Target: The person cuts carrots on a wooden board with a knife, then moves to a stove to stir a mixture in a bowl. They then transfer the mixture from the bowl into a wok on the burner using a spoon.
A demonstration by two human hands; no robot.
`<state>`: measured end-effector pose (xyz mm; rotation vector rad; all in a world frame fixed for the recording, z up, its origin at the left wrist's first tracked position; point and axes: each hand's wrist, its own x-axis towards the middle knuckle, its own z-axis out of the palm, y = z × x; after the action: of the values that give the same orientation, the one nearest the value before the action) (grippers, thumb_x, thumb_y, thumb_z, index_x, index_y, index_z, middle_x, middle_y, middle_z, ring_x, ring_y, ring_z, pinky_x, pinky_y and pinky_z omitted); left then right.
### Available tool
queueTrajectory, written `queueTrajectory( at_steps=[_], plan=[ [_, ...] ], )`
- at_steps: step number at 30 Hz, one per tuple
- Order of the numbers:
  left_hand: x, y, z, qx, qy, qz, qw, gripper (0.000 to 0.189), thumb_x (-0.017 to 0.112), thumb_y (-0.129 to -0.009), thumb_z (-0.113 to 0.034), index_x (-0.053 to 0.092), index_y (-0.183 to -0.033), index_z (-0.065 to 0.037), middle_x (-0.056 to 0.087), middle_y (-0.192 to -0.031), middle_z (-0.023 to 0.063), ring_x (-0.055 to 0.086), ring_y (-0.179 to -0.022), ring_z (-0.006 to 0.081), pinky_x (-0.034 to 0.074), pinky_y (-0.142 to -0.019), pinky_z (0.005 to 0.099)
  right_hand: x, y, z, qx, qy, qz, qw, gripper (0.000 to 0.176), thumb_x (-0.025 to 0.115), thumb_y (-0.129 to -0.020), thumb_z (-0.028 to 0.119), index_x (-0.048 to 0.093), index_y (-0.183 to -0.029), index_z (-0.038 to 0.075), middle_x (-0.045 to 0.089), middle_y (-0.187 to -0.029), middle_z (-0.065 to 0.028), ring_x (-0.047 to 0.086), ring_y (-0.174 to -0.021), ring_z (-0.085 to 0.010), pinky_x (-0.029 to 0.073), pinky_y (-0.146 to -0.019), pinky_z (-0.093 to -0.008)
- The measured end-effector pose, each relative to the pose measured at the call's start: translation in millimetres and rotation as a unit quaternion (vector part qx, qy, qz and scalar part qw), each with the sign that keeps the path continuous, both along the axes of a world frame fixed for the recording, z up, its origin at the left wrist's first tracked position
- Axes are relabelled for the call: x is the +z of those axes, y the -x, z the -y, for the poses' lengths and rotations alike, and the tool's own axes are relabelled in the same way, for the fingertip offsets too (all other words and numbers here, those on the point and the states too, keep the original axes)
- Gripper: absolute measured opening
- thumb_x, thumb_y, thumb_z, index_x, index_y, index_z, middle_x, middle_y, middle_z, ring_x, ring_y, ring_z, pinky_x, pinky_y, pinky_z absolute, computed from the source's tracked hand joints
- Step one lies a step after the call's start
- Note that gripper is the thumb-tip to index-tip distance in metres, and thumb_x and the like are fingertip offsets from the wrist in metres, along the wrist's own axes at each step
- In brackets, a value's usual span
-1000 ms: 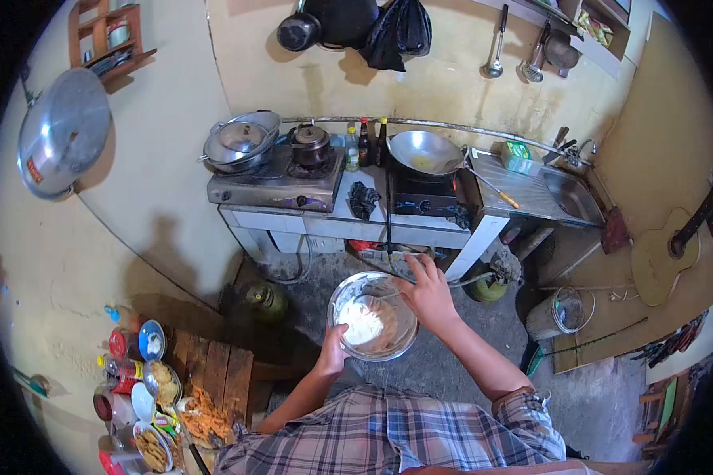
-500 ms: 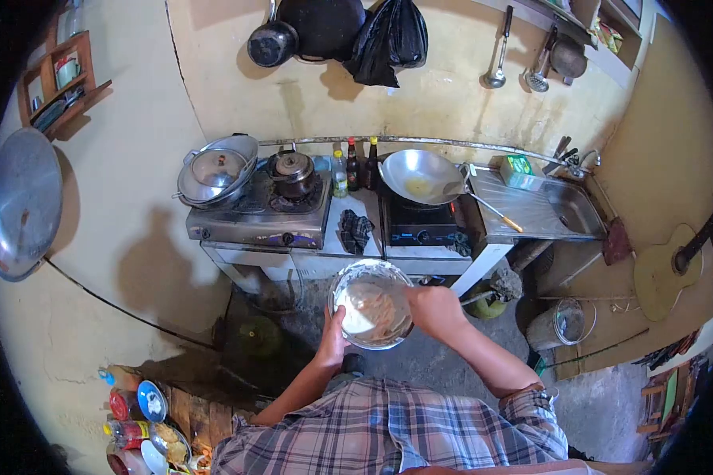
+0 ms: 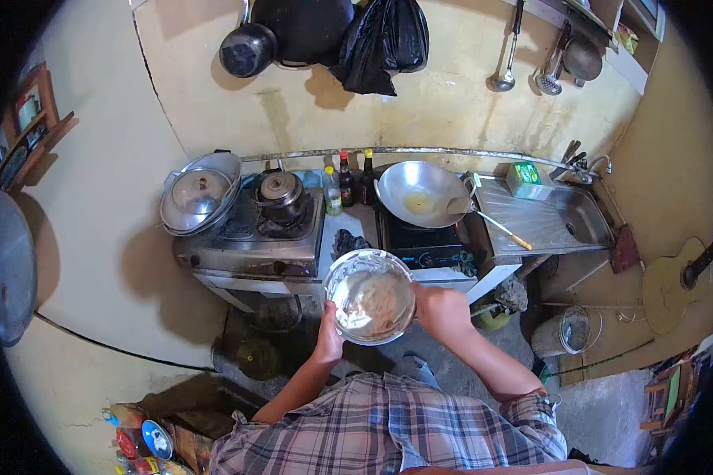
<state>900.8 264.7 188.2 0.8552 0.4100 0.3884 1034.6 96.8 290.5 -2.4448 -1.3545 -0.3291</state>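
A metal bowl [image 3: 350, 271] with white smears around its inner wall is held in front of my body. Inside lies a pale, wet mixture [image 3: 378, 305] with orange-brown pieces. My left hand [image 3: 329, 336] grips the bowl's left side, thumb up along the rim. At the right rim, my right hand [image 3: 444, 310] is closed against the bowl; most of its fingertips are hidden. Beyond the bowl, a wok [image 3: 425, 186] with a little yellowish liquid sits on a black stove [image 3: 420, 255]. A spatula [image 3: 499, 228] rests in the wok, its handle pointing right.
On the left, a two-burner stove [image 3: 238, 257] carries a lidded pan [image 3: 200, 198] and a small pot [image 3: 280, 199]. Several bottles [image 3: 346, 180] stand between the stoves. To the right are a sink [image 3: 586, 218], a bucket [image 3: 561, 332] and a guitar [image 3: 673, 285]. Dishes [image 3: 158, 439] sit lower left.
The view has shifted forward and closer to the stoves. My right hand has moved slightly lower along the bowl's right rim. My left hand still holds the bowl.
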Motion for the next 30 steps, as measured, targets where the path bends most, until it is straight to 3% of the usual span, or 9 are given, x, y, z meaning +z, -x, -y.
queueTrajectory(
  at_steps=[4, 7, 9, 11, 13, 16, 20, 24, 30],
  plan=[
    [-3, -42, 5, 0.02, -0.002, 0.035, 0.999, 0.063, 0.026, -0.098, -0.049, 0.03, -0.139, -0.002, 0.042, -0.138, 0.0133, 0.042, -0.126, 0.0248, 0.029, -0.107, 0.0392, -17, -22, -2, 0.064, 0.086, -0.028, 0.994, 0.011, 0.058, -0.076, 0.014, 0.064, -0.084, 0.009, 0.058, -0.056, -0.0132, 0.06, -0.05, -0.0295, 0.046, -0.044, -0.0402],
    [-1, -77, 6, 0.008, 0.012, 0.034, 0.999, 0.063, 0.027, -0.098, -0.05, 0.031, -0.139, -0.002, 0.043, -0.137, 0.0129, 0.044, -0.124, 0.0244, 0.032, -0.106, 0.0388, 2, -55, -1, 0.117, 0.027, -0.066, 0.991, 0.013, 0.058, -0.076, 0.014, 0.065, -0.086, 0.009, 0.058, -0.057, -0.0135, 0.06, -0.05, -0.0294, 0.046, -0.043, -0.0403],
    [9, -99, 18, 0.041, 0.013, -0.008, 0.999, 0.063, 0.027, -0.097, -0.051, 0.033, -0.138, -0.002, 0.045, -0.135, 0.0129, 0.046, -0.122, 0.0241, 0.034, -0.104, 0.0384, 9, -91, -4, 0.107, 0.009, -0.057, 0.993, 0.013, 0.058, -0.076, 0.014, 0.065, -0.086, 0.009, 0.059, -0.058, -0.0136, 0.061, -0.051, -0.0297, 0.047, -0.045, -0.0407],
    [-7, -126, 23, 0.054, 0.006, -0.003, 0.999, 0.063, 0.03, -0.097, -0.05, 0.034, -0.137, -0.002, 0.048, -0.132, 0.0129, 0.049, -0.119, 0.0231, 0.036, -0.102, 0.037, 7, -125, -11, 0.008, -0.019, -0.01, 1.0, 0.015, 0.059, -0.076, 0.013, 0.065, -0.088, 0.009, 0.06, -0.059, -0.0131, 0.061, -0.051, -0.0302, 0.048, -0.047, -0.0415],
    [1, -149, 28, 0.065, -0.002, 0.001, 0.998, 0.062, 0.032, -0.097, -0.05, 0.035, -0.135, -0.001, 0.05, -0.128, 0.0129, 0.051, -0.116, 0.0222, 0.038, -0.1, 0.0357, 2, -142, -6, 0.032, -0.004, -0.008, 0.999, 0.015, 0.059, -0.075, 0.013, 0.066, -0.088, 0.009, 0.061, -0.062, -0.0129, 0.061, -0.052, -0.0298, 0.049, -0.048, -0.0412],
    [15, -175, 39, 0.053, 0.04, 0.012, 0.998, 0.063, 0.033, -0.096, -0.051, 0.033, -0.137, -0.003, 0.047, -0.133, 0.0113, 0.049, -0.119, 0.0221, 0.034, -0.103, 0.0364, 7, -169, 13, 0.189, -0.011, -0.033, 0.981, 0.015, 0.059, -0.074, 0.011, 0.066, -0.087, 0.009, 0.061, -0.065, -0.0122, 0.061, -0.055, -0.0286, 0.048, -0.049, -0.0402],
    [21, -204, 59, 0.098, 0.028, -0.01, 0.995, 0.062, 0.032, -0.097, -0.05, 0.033, -0.137, -0.003, 0.046, -0.134, 0.0109, 0.047, -0.121, 0.0213, 0.033, -0.104, 0.0358, 17, -223, 16, 0.063, -0.003, -0.007, 0.998, 0.023, 0.06, -0.075, 0.014, 0.068, -0.096, 0.011, 0.059, -0.061, -0.0119, 0.059, -0.051, -0.0307, 0.047, -0.048, -0.0415],
    [7, -228, 68, 0.136, 0.007, 0.0, 0.991, 0.062, 0.03, -0.097, -0.05, 0.032, -0.138, -0.003, 0.045, -0.135, 0.0135, 0.046, -0.121, 0.0253, 0.034, -0.104, 0.0383, 14, -227, 33, 0.225, -0.003, -0.075, 0.972, 0.015, 0.062, -0.075, 0.012, 0.068, -0.089, 0.011, 0.059, -0.059, -0.0137, 0.06, -0.053, -0.031, 0.047, -0.048, -0.0407],
    [-15, -247, 86, 0.186, -0.051, 0.035, 0.981, 0.058, 0.029, -0.099, -0.043, 0.027, -0.139, -0.001, 0.039, -0.137, 0.0152, 0.041, -0.125, 0.0239, 0.031, -0.106, 0.0363, 13, -257, 45, 0.136, -0.067, -0.079, 0.985, 0.008, 0.061, -0.076, 0.01, 0.065, -0.081, 0.006, 0.058, -0.057, -0.0154, 0.059, -0.052, -0.0333, 0.046, -0.047, -0.0426]
  ],
)
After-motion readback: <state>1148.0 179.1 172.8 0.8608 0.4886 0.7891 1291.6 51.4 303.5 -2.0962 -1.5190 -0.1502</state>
